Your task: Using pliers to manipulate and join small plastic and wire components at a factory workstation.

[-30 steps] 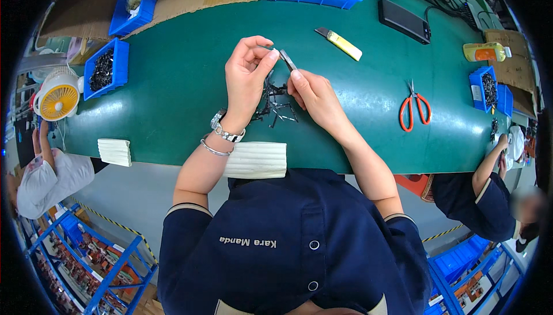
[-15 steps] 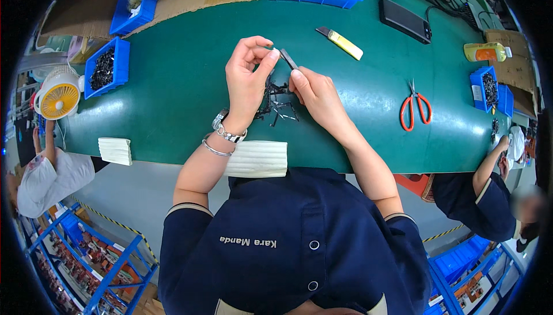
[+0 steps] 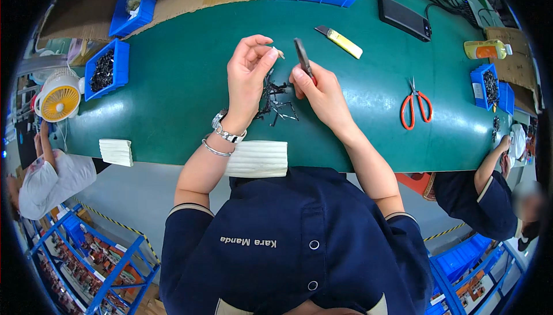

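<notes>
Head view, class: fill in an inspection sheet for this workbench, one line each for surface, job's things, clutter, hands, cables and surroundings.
Surface: green table, cardboard at the far edge.
Job's things: pile of small dark parts between the hands; small pale piece pinched by the left hand; dark slim tool held in the right hand.
Clutter: yellow utility knife, orange scissors, blue bins, dark flat device, yellow bottle.
Hands: both raised above the pile.
Cables: black cable at the device.
Surroundings: yellow fan; co-workers at both ends.
</notes>
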Available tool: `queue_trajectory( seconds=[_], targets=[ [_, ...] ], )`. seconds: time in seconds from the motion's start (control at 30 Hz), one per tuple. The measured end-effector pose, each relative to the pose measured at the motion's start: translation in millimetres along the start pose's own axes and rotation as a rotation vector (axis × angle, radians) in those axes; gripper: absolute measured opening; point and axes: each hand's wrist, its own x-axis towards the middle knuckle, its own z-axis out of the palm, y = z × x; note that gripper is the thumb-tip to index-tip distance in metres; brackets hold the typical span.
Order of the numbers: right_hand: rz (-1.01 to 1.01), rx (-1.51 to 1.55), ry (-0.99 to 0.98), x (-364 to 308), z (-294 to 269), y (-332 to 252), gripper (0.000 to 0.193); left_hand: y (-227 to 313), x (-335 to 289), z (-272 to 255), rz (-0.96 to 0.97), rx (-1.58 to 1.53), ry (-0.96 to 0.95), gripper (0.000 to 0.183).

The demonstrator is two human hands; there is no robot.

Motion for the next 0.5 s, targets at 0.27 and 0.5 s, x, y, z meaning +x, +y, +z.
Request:
queue_trajectory(
  seconds=[0.27, 0.5],
  targets=[
    [0.037, 0.447, 0.020, -4, 1, -7, 0.012, -6, -5, 5, -0.203, -0.178, -0.228, 0.029],
    [0.059, 0.401, 0.017, -7, 0, -13, 0.012, -4, -5, 4, -0.215, -0.230, -0.306, 0.032]
  ],
)
